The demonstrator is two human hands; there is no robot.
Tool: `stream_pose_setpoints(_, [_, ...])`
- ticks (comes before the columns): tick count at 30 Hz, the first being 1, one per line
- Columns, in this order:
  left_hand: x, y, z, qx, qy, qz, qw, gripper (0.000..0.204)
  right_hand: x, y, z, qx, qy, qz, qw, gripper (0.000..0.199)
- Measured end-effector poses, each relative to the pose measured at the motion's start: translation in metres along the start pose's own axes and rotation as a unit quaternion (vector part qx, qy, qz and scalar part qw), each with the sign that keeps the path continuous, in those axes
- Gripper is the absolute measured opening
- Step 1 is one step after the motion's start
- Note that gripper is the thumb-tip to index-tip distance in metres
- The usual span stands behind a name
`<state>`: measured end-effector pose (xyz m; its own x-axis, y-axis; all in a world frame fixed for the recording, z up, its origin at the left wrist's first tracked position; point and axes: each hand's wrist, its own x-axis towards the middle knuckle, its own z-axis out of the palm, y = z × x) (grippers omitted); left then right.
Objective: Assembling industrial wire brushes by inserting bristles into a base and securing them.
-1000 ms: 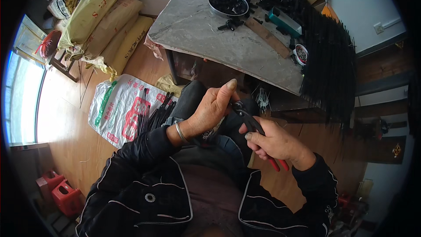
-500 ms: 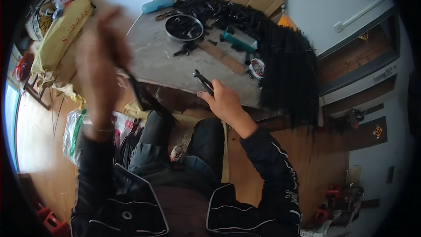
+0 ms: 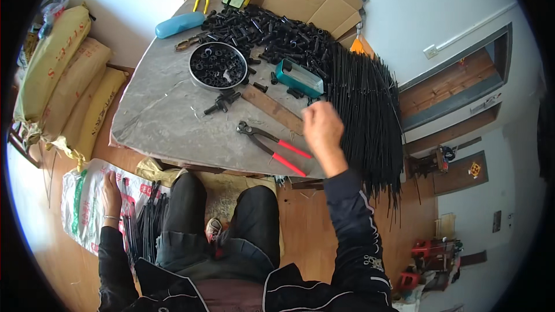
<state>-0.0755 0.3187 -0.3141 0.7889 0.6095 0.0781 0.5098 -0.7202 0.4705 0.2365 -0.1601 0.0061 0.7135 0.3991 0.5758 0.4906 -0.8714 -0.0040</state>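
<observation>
My right hand (image 3: 324,130) is over the right side of the table, its fingers curled together; what they hold, if anything, is hidden. Just left of it lies a pair of end-cutting pincers (image 3: 269,144) with red handles, jaws pointing left. A rusty flat bar (image 3: 270,107) rests beyond the pincers. Down at the left, my left hand (image 3: 111,196) is held edge-on with fingers stretched out, above a white plastic sack (image 3: 92,214) and next to a bundle of thin black rods (image 3: 147,222). I see nothing in it.
A large heap of black tubular parts (image 3: 289,40) covers the table's far side, near a round tin (image 3: 247,72) of similar pieces. A teal box (image 3: 300,79) and a hanging mass of black rods (image 3: 367,104) are at the right. Full sacks (image 3: 69,75) stand at the far left.
The pincers have left my right hand and lie on the table; that hand has moved right. My left hand has dropped toward the sack, and the dark rod-like thing is gone from it.
</observation>
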Motion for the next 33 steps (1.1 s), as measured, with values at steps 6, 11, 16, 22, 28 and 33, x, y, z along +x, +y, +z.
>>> stream_pose_setpoints(6, [-0.053,-0.045,0.081,0.127,-0.188,-0.232,0.946,0.061,0.046,0.104,0.017,-0.234,-0.180,0.197,0.935,0.038])
stream_pose_setpoints(11, [-0.054,-0.055,0.108,0.136,-0.173,-0.273,0.936,0.076,0.061,0.119,0.048,-0.301,-0.259,0.154,0.905,0.028])
stream_pose_setpoints(16, [-0.029,-0.022,0.103,-0.022,-0.178,-0.183,0.967,0.056,0.079,0.111,0.023,-0.241,-0.313,0.281,0.875,0.039])
stream_pose_setpoints(22, [-0.016,0.025,0.076,-0.151,-0.144,-0.062,0.976,0.038,0.084,0.161,-0.039,-0.036,-0.156,0.384,0.909,0.028])
stream_pose_setpoints(28, [-0.027,0.127,-0.021,-0.415,-0.314,-0.052,0.852,0.031,0.099,0.135,-0.123,0.216,-0.067,0.348,0.910,0.017])
stream_pose_setpoints(33, [-0.033,0.345,-0.158,-0.520,-0.558,0.160,0.627,0.041,0.073,0.044,-0.199,0.201,-0.071,0.167,0.963,0.021])
